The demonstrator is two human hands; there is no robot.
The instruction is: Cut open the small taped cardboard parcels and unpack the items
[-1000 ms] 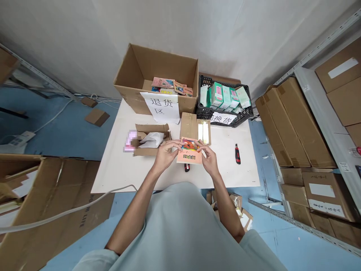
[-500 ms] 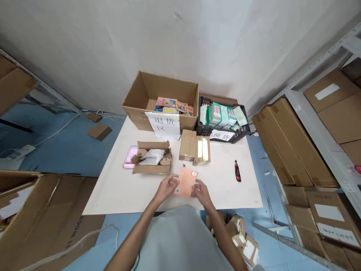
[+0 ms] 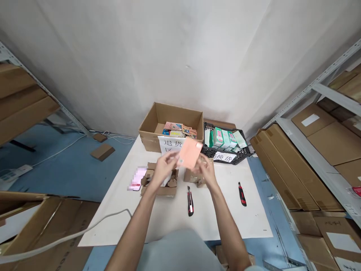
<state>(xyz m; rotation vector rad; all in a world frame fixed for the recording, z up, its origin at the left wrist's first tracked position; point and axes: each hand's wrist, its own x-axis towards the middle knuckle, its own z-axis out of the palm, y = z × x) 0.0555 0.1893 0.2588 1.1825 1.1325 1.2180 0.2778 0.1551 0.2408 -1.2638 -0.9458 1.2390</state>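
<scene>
Both hands hold up a thin salmon-coloured booklet above the table, with a white label at one corner and a small code at another. My left hand pinches its left edge, while my right hand grips the right edge. Below my left hand lies an opened small carton with white paper inside. Behind my right hand are small cardboard boxes, partly covered. A red and black utility knife rests on the table between my forearms.
A large open cardboard box holding colourful booklets stands at the back, beside a black crate of green and white boxes. A second utility knife lies at right. A blurred pink item is left. Shelving with cartons flanks the table.
Both hands have raised the booklet from near the table's front edge up and forward, before the large box. A utility knife now shows where the booklet was. My view has tilted up.
</scene>
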